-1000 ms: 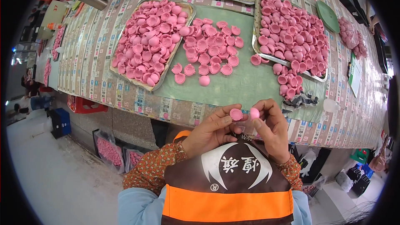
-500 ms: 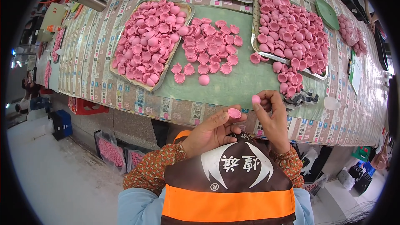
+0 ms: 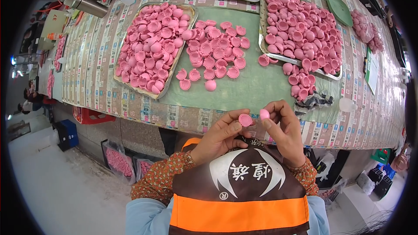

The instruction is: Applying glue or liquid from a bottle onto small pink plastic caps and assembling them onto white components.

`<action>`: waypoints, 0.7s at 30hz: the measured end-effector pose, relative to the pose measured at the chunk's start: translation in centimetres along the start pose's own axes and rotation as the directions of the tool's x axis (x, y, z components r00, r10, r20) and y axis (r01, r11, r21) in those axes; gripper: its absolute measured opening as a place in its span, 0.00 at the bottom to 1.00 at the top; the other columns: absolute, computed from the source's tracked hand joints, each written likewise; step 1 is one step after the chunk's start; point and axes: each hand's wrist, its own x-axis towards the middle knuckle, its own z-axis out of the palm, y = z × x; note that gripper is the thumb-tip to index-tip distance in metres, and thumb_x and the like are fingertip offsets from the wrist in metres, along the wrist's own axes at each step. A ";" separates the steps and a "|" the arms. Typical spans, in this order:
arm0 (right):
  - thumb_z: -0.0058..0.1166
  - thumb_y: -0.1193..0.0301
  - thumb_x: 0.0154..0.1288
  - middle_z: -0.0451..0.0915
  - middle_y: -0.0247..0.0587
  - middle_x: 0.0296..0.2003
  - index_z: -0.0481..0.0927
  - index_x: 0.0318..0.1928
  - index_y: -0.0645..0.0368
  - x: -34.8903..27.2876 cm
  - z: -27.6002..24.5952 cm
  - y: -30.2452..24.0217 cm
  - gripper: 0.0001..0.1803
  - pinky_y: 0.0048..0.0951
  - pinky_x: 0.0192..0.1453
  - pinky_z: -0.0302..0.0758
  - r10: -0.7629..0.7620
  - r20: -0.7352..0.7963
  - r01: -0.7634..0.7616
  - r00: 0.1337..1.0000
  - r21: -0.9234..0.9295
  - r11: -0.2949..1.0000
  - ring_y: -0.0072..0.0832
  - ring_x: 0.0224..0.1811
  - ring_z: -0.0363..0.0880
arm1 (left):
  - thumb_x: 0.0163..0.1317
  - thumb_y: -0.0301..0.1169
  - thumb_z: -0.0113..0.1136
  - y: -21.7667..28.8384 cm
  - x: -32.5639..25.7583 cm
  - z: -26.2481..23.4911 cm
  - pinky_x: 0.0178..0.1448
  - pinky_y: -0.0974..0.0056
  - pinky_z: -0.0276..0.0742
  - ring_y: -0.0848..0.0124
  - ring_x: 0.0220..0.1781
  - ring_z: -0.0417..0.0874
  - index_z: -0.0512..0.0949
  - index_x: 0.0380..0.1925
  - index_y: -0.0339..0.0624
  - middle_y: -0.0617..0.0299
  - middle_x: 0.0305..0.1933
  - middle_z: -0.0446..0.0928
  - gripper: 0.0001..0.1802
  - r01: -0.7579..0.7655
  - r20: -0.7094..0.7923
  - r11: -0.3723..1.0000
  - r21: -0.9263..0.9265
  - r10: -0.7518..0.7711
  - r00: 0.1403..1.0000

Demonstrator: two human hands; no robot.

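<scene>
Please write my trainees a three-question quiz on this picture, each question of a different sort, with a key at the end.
1. True or false: the left hand holds a pink piece, and the right hand holds another pink piece.
2. What lies just to the right of the right-hand tray? A) a steel flask; B) a green dish; C) a blue checked cloth.
3. Fill in the colour: the dark apron has a wide ____ band.

Key: 1. True. 2. B. 3. Orange.

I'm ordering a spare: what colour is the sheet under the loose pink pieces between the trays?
Muted green; the sheet shows best in the head view.
</scene>
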 end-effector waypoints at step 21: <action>0.63 0.72 0.63 0.73 0.34 0.39 0.74 0.46 0.62 -1.2 1.1 -0.4 0.15 0.24 0.46 0.71 -0.035 0.032 0.037 0.999 -0.067 0.997 0.20 0.39 0.71 | 0.69 0.28 0.59 -0.1 -0.1 0.5 0.51 0.63 0.83 0.71 0.52 0.80 0.67 0.64 0.45 0.61 0.56 0.74 0.25 -0.098 -0.007 0.977 0.187 0.101 0.995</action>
